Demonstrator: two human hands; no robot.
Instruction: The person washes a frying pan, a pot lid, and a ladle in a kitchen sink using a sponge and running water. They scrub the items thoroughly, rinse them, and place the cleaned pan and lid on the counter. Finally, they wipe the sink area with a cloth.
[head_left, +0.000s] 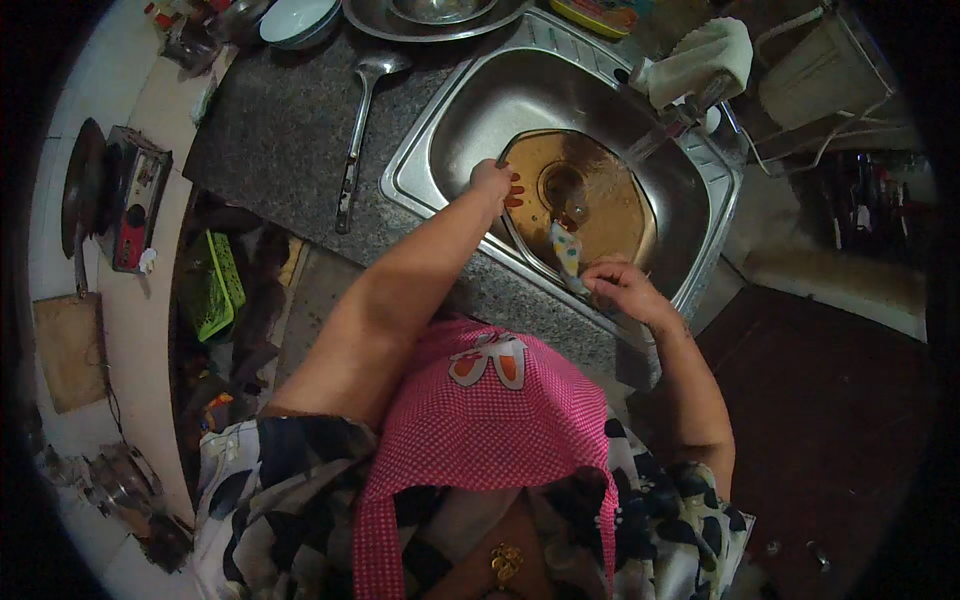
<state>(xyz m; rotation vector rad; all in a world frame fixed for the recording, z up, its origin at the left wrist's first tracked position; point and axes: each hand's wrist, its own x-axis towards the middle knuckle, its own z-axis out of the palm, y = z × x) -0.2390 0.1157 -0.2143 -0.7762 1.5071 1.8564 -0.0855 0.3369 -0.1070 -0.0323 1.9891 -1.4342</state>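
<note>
My left hand (493, 184) grips the left rim of a round, see-through amber glass lid or plate (611, 214), its fingers showing through the glass. The glass sits tilted inside a stainless steel sink (480, 97), and its surface looks wet. Near its lower edge, my right hand (626, 289) pinches the end of a narrow white item (564, 247) with green and yellow spots. Whether that item is a cloth or a utensil, I cannot tell. Water seems to run from the tap (675, 124) onto the far right of the glass.
On the granite counter (285, 127) left of the sink lies a metal ladle (364, 112). Behind it stand stacked bowls (298, 21) and a wide metal basin (435, 34). A pale cloth (705, 60) hangs over the tap area. Far left are a gas stove (139, 199) and a green basket (217, 285).
</note>
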